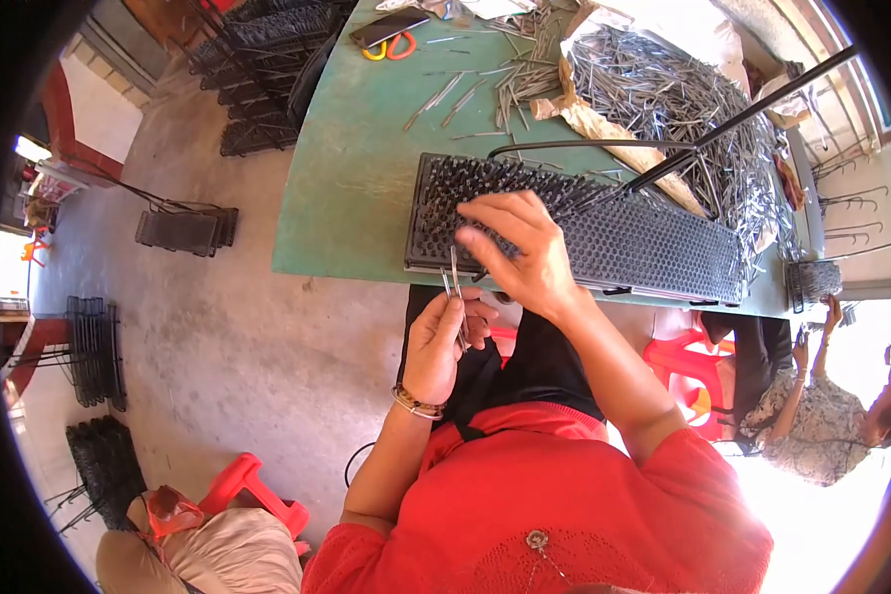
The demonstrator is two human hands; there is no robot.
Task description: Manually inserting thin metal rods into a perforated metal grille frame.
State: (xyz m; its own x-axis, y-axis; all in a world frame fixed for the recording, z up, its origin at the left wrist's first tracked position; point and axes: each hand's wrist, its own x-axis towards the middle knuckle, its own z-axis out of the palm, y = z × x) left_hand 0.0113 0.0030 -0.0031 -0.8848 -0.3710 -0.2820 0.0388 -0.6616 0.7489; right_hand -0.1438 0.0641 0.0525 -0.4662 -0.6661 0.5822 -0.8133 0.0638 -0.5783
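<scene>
On the far left, a dark flat rack (180,234) is seen lying on the concrete floor (247,327), well apart from the hands. Next, at the far left corner of the green surface (351,168), scissors (387,47) with orange and yellow handles are placed, out of the hands' way, it seems.

Below the near edge, a few thin metal rods (454,280) are pinched between the thumb and fingers of the left hand (434,346). Their long axis is close to upright, with the tips pointed up and leaning slightly left. They are gripped low, presumably so that the upper ends are left free and within reach of the other hand.

Just above and to the right, the right hand (525,255) is held over the left end of a black block (653,243). Its thumb and index finger are spread apart; nothing can be made out between them. The block's long axis is laid left to right, sloping downward to the right, along the near edge, probably for easy reach. Pale-tipped pegs (465,183) are stood in its left part.

Beyond its right half, a loose pile of rods (653,84) is heaped on brown paper (604,129), perhaps to keep it together.
</scene>
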